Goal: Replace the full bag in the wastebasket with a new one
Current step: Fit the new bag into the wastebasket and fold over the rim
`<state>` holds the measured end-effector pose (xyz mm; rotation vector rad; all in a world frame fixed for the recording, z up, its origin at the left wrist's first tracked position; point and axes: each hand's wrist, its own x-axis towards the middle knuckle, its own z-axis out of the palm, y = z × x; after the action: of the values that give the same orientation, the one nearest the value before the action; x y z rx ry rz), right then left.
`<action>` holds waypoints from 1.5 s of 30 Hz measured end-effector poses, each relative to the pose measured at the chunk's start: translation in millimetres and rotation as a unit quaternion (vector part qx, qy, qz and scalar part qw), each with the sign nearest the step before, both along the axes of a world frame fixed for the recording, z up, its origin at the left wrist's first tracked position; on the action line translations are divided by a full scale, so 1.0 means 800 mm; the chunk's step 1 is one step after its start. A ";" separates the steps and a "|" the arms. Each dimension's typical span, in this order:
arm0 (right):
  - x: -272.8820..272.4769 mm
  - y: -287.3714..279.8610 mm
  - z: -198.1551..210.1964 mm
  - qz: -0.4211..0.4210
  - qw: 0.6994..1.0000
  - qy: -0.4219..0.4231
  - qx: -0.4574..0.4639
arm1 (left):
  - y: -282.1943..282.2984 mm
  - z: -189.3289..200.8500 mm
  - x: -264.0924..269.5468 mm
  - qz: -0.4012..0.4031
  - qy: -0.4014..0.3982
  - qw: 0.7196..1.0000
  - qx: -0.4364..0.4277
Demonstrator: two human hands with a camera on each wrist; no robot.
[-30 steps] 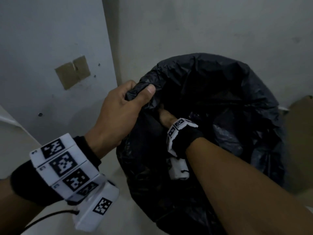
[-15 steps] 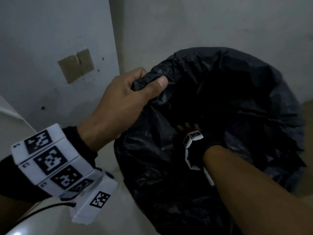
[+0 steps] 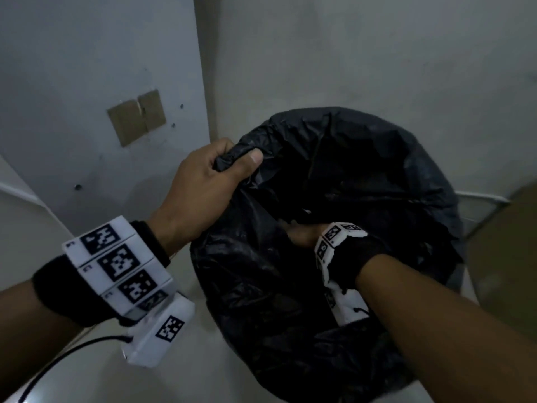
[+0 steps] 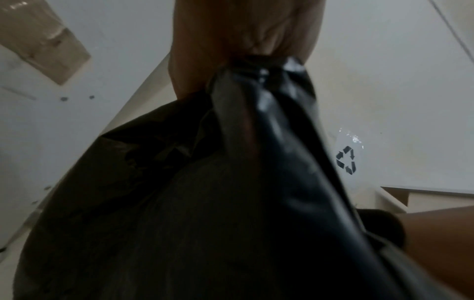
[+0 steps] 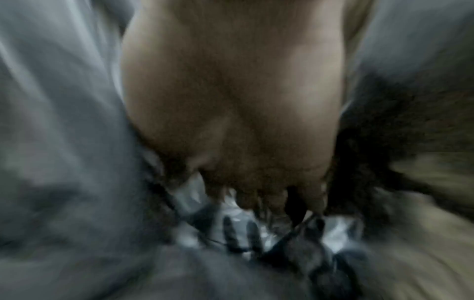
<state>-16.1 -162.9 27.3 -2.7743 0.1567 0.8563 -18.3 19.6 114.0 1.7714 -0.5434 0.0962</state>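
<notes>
A black trash bag point(image 3: 363, 170) stands open in the room's corner and hides the wastebasket under it. My left hand point(image 3: 232, 164) grips a bunched fold of the bag's near-left rim, thumb on top; the left wrist view shows the plastic point(image 4: 205, 203) hanging from that hand point(image 4: 243, 30). My right hand point(image 3: 302, 234) reaches down inside the bag, its fingers lost in the dark. In the blurred right wrist view the right hand point(image 5: 231, 101) points its fingertips point(image 5: 246, 201) straight down at crumpled plastic.
Grey walls meet in a corner just behind the bag. A brown taped patch point(image 3: 136, 117) is on the left wall. A brown cardboard piece point(image 3: 505, 257) stands at the right. A pale surface with a black recycling mark point(image 4: 347, 160) lies beyond the bag.
My right hand went deeper into the bag, then came back up a little. My left hand has kept its hold on the rim.
</notes>
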 end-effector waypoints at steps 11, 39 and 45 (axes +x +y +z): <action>-0.028 0.086 0.028 0.004 0.997 0.013 0.082 | 0.014 -0.005 0.010 0.045 -0.055 0.997 -0.002; -0.010 -0.082 0.045 -0.158 0.898 -0.398 0.096 | 0.059 -0.026 0.088 0.112 0.274 0.946 -0.135; 0.016 -0.086 0.040 -0.286 0.846 -0.398 0.209 | 0.038 -0.027 0.073 0.110 0.290 0.923 -0.227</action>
<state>-2.9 -231.4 59.2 -2.2200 0.5280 -0.3826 40.4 49.8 92.7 1.3066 0.1110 -0.1382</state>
